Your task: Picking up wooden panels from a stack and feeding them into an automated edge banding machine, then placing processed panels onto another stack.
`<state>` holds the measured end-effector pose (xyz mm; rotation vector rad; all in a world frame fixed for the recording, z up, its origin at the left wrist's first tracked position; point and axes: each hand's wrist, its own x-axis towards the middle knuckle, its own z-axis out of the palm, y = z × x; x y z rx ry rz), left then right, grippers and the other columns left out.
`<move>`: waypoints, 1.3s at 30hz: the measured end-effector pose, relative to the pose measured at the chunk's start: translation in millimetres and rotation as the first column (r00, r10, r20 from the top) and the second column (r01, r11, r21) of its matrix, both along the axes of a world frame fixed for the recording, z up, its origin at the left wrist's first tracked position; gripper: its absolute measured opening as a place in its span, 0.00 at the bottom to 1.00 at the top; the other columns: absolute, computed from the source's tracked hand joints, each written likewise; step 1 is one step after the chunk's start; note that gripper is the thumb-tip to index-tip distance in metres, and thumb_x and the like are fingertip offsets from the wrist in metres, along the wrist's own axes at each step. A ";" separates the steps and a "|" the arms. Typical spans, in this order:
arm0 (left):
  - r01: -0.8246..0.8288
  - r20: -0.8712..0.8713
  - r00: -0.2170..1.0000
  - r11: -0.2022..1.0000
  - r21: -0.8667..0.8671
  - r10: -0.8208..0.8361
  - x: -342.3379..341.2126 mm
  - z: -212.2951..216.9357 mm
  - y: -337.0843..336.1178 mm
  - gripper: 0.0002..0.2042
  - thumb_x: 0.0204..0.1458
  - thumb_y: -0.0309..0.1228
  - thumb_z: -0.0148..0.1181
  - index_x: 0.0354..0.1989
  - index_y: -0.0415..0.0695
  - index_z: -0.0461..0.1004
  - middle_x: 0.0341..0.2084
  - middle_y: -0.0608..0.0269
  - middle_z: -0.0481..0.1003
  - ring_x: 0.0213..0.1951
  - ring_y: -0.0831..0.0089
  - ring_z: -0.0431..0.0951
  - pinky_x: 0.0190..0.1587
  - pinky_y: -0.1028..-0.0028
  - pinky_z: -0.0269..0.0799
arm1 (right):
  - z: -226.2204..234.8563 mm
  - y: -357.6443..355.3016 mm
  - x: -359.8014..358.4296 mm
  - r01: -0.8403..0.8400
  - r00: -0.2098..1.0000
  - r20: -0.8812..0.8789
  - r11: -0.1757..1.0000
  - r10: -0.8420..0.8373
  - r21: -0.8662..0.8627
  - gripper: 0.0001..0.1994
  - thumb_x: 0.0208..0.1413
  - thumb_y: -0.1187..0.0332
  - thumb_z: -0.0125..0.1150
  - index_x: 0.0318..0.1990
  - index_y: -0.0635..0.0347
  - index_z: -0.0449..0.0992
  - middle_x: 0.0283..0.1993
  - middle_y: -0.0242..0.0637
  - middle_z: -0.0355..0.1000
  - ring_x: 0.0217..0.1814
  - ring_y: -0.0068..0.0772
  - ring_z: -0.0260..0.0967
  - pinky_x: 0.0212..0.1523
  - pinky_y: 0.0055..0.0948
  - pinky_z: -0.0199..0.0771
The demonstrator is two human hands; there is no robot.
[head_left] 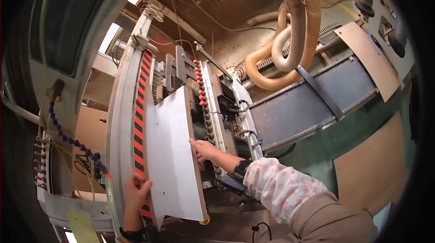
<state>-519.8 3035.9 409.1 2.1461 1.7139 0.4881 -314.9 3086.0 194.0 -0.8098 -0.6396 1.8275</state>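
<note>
A long white board (172, 152) with a brown edge lies along the machine, slanting toward me. My right hand (205, 151) is closed at its right edge, fingertips on the top face and the other fingers bent down by the side. My left hand (137, 192) hovers over or rests on the red-and-black striped strip (139, 129), close to the board's left edge. Its fingers are curled in and its thumb points toward the board; whatever they may hold is hidden. Small dark holes show in the board's face.
Right of the board runs a row of red and dark knobs (199, 80) on a rail. A blue segmented hose (74, 142) with an orange tip hangs at left. Thick tan ducts (258, 68) loop above a dark flat bed (312, 102). Brown panels (371, 161) lean at far right.
</note>
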 end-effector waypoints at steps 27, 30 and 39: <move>0.038 -0.046 0.998 0.985 -0.170 -0.047 56.4 -62.2 -15.2 0.15 0.40 0.30 0.63 0.30 0.41 0.63 0.09 0.69 0.62 0.13 0.80 0.62 0.18 0.77 0.58 | 20.1 7.1 -7.0 0.134 0.987 -0.097 0.987 -0.125 0.094 0.45 0.38 0.43 0.66 0.56 0.65 0.51 0.53 0.43 0.58 0.57 0.33 0.55 0.56 0.33 0.57; 0.057 -0.080 0.994 0.988 -0.142 -0.069 59.3 -73.6 -16.5 0.15 0.40 0.31 0.63 0.30 0.41 0.62 0.09 0.68 0.62 0.13 0.78 0.62 0.18 0.76 0.59 | 14.4 12.1 -12.1 0.132 0.990 -0.057 0.985 -0.126 0.110 0.45 0.38 0.43 0.66 0.56 0.65 0.51 0.53 0.44 0.59 0.57 0.34 0.55 0.56 0.33 0.57; 0.035 -0.055 0.998 0.988 -0.148 -0.044 48.6 -57.0 -11.8 0.14 0.39 0.28 0.63 0.29 0.42 0.61 0.10 0.69 0.62 0.14 0.81 0.62 0.18 0.78 0.58 | 5.2 9.3 -17.1 0.172 0.983 -0.091 0.974 -0.159 0.146 0.44 0.40 0.46 0.65 0.57 0.64 0.51 0.55 0.42 0.58 0.58 0.34 0.54 0.58 0.33 0.54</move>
